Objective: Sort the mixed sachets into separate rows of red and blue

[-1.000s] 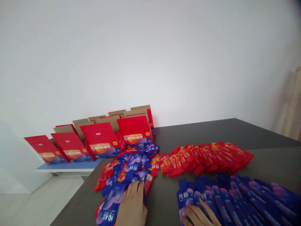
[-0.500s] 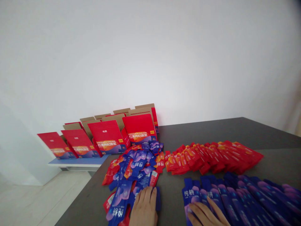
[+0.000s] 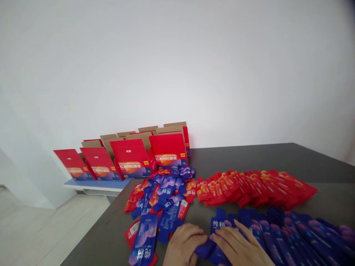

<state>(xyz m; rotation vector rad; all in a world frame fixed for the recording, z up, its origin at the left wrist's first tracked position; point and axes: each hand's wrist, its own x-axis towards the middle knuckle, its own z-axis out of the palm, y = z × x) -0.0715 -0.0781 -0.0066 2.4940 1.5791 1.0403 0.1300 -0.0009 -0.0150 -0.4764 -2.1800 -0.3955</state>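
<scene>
Your left hand point(image 3: 183, 244) is closed on a blue pouch point(image 3: 206, 249); right hand point(image 3: 235, 240) is just beside it, over the near end of the blue row point(image 3: 291, 236), which runs to 3 o'clock. Can't tell if it grips. Red row point(image 3: 249, 190) at 1. By my read: two rows laid out, one mixed heap point(image 3: 168, 190) at 10 left loose. Pouches overlap, uncountable. Boxes point(image 3: 131, 159) at 10–11: four in front, others behind, partly hidden.

My table point(image 3: 238, 158), heap of packets point(image 3: 166, 191) to the left
Boxes point(image 3: 130, 149) stand behind the heap and further left; on my right, the far row point(image 3: 249, 189) lies behind the near row point(image 3: 291, 238).
</scene>
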